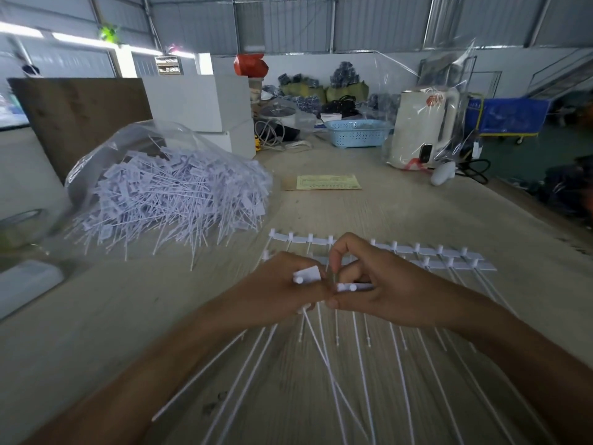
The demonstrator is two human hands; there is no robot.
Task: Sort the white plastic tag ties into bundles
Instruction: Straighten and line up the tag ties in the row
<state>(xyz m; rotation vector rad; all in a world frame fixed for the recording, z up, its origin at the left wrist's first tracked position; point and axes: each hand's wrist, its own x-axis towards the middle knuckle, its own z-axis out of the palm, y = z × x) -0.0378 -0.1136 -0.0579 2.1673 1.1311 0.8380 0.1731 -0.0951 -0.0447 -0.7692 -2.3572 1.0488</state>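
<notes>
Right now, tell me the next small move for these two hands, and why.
Probably lay the tie in the left hand down at the left end of the rows of laid-out ties. Both the left and the right hand pinch tag heads above those rows, which lie side by side on the table.

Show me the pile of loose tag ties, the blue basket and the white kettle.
pile of loose tag ties (173, 200), head view, middle of the heap.
blue basket (356, 133), head view, front wall.
white kettle (420, 126), head view, body side.

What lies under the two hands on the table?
Rows of laid-out white tag ties run beneath the left hand and right hand; the covered middle heads cannot be seen.
</notes>
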